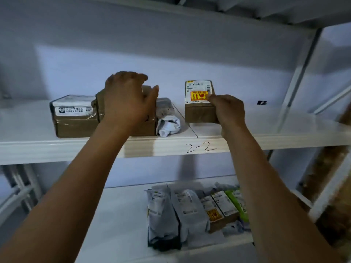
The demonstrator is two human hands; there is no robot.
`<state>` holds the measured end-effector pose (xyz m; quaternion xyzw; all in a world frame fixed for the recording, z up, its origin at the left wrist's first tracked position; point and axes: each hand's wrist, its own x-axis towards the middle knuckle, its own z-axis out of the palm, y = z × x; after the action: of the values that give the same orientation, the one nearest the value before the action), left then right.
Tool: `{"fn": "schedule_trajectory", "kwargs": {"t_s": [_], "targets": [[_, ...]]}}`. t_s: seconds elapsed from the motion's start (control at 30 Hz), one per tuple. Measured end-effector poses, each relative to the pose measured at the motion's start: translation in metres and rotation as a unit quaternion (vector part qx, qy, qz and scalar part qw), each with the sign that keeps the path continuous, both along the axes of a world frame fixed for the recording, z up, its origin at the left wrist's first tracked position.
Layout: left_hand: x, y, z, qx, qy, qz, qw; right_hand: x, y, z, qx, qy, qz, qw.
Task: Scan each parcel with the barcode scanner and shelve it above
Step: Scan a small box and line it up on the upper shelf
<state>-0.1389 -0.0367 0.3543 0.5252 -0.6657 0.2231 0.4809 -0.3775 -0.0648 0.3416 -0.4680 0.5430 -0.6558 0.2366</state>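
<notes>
White steel racking against a pale wall is being faced, with the upper shelf (266,141) carrying the work. The fingers of the right hand (229,111) are being curled closed round the near right corner of the labelled carton (199,114), with the fingertips being pressed at its top edge beside the orange sticker (198,95). From these fingers the carton is lying ahead and to the left, its long axis running from the front edge of the shelf toward the back wall. Any seating push is therefore judged to be needed straight back along that axis. The right hand is the nearer one to this carton. The carton is being shown as taped brown card with a white shipping label on top. It is sitting slightly back from the front edge, just right of the shelf seam and above the 2-2 marking (201,148).

The left hand (127,99) is being closed over the top of the plain carton (146,129), with the thumb being spread toward its right edge. That carton is being held close against the white-labelled carton (74,118) on its left and just beside the grey mailer (168,120) on its right. All three are sitting near the front edge, left of the seam.

On the lower shelf (123,215), unsorted parcels (190,209) are lying piled toward its right end. No barcode scanner is being shown.
</notes>
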Motion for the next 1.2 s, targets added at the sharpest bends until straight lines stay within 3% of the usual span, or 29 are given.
{"fn": "schedule_trajectory", "kwargs": {"t_s": [0.2,0.37,0.57,0.73,0.93,1.2], "targets": [[-0.009,-0.014,-0.011,0.002,-0.039,0.112,0.993,0.004,-0.031,-0.014,0.062,0.201,0.042,0.977],[-0.016,-0.012,-0.01,-0.009,-0.048,0.151,0.987,-0.003,-0.041,-0.019,0.066,0.281,0.047,0.956],[-0.024,-0.018,-0.016,-0.054,-0.031,0.171,0.983,-0.004,-0.041,-0.027,0.075,0.279,0.099,0.952],[-0.031,-0.024,-0.016,-0.087,0.009,0.165,0.982,-0.004,-0.043,-0.028,0.028,0.304,0.115,0.945],[-0.019,-0.034,-0.024,-0.102,-0.03,0.203,0.973,-0.003,-0.046,-0.033,0.023,0.303,0.11,0.946],[-0.021,-0.03,-0.028,-0.128,-0.043,0.186,0.973,-0.005,-0.046,-0.034,0.032,0.306,0.115,0.944]]}}
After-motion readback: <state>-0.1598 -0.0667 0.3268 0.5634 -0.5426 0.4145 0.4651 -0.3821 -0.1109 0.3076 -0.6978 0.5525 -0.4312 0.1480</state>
